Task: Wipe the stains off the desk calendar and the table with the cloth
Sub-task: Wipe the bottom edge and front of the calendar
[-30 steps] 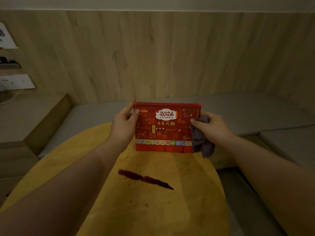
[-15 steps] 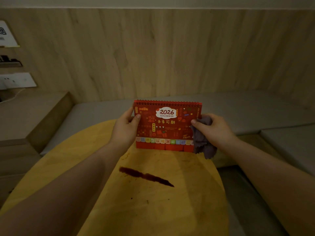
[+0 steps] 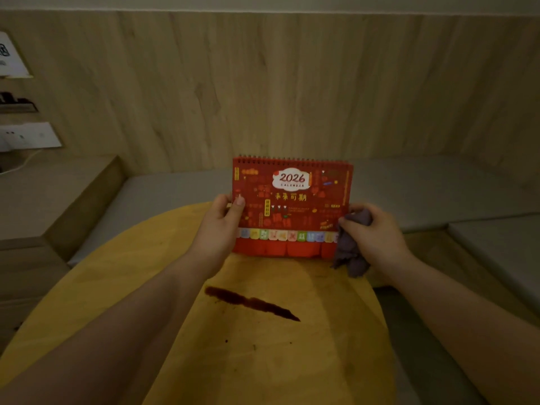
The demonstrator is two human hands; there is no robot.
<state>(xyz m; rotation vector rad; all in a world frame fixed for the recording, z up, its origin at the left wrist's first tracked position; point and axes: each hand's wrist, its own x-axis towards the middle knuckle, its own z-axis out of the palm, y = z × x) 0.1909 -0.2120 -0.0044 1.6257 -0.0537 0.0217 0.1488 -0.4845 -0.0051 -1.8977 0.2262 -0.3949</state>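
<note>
A red 2026 desk calendar [image 3: 292,209] is held upright above the far part of the round yellow table [image 3: 122,276]. My left hand [image 3: 217,226] grips its left edge, thumb on the front. My right hand [image 3: 377,232] holds a bunched purple cloth [image 3: 349,249] against the calendar's lower right edge. A long dark red-brown stain [image 3: 251,302] lies on the table in front of the calendar, with small dark specks [image 3: 226,341] nearer to me.
A grey cushioned bench [image 3: 438,188] runs along the wood-panelled wall behind the table. A wooden ledge [image 3: 58,188] stands at the left, with a white wall socket [image 3: 29,135] and cable above it. Floor shows to the right of the table.
Both hands slid down the calendar's side edges; the left grip went from near the top corner to mid-height. The cloth went from the upper right edge to the lower right corner.
</note>
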